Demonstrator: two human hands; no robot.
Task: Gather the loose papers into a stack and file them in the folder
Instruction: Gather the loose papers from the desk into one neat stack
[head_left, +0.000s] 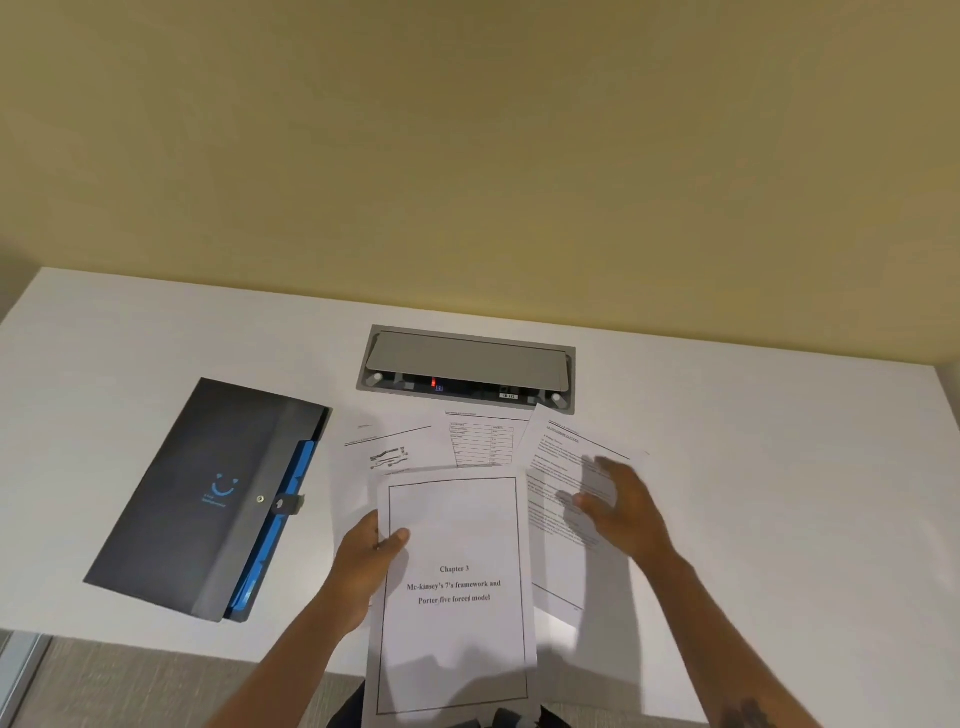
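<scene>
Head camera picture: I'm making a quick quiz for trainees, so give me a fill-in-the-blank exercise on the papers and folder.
1. The left hand grips the sheet headed "Chapter ___".
2. The right hand hovers open over a page of printed ___.
3. The dark folder lies to the ___ of the papers.
4. The folder's inner pockets are coloured ___.

Missing words: 3; text; left; blue

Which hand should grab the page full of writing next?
The right hand, probably. It hovers open right over the page full of writing, while the left hand is busy pinching the Chapter 3 page and sits on the far side, nearer the folder.
</scene>
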